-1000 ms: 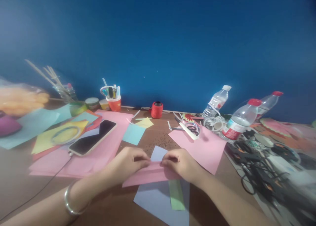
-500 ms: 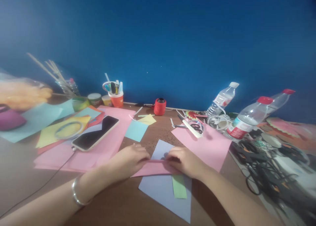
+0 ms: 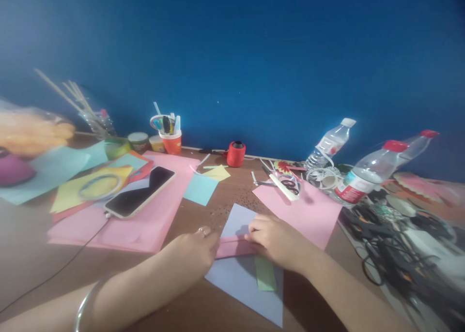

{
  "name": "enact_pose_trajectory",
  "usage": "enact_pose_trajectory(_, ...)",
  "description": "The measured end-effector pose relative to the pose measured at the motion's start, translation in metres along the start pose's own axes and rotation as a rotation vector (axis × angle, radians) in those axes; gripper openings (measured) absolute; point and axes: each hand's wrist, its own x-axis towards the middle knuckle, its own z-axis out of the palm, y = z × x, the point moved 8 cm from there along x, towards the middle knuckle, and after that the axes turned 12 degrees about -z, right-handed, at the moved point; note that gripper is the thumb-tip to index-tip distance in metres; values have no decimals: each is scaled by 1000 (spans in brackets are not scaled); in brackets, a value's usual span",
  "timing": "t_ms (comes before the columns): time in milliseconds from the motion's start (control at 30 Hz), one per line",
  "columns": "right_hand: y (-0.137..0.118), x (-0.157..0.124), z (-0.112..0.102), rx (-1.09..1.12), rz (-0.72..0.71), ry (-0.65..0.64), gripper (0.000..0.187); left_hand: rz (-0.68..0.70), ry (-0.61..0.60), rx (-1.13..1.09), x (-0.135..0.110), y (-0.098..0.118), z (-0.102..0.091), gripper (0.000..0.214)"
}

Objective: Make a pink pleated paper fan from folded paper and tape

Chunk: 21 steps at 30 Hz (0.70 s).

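Observation:
A narrow strip of folded pink paper [image 3: 234,248] stretches between my two hands, with a crease along its upper edge. My left hand [image 3: 201,249], with a ring on one finger, is closed on the strip's left end. At the other end my right hand [image 3: 274,240] has its fingers curled over the paper. Beneath the strip lies a lavender sheet [image 3: 250,293], partly hidden by it. A small green paper slip [image 3: 266,274] rests on that sheet, below my right hand. Both sets of fingertips are largely hidden.
Scissors [image 3: 288,184] lie on pink paper [image 3: 312,211] at right. Behind stand a red thread spool [image 3: 236,154], a pen cup [image 3: 170,142] and plastic bottles [image 3: 370,172]. At left a phone [image 3: 141,191] rests on pink sheets [image 3: 109,233]. Tangled cables [image 3: 385,240] cover the right side.
My left hand has turned and drawn lower around the strip's left end, its forearm swinging down. My right hand stays near the same place on the paper.

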Motion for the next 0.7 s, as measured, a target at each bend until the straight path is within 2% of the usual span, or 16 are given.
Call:
enact_pose_trajectory(133,-2,5,4,10,59,20,20,-24,-8,1,2,-1,9,27)
enact_pose_trajectory(367,29,-7,7,381,306,92,11,-174,-112,-120,7,-24,-2,23)
enact_pose_trajectory(567,28,-10,-3,398,277,74,10,-81,-97,-86,4,-22,-2,33)
enact_pose_trajectory(700,26,-9,-1,382,256,58,8,-36,-84,-41,4,-21,3,27)
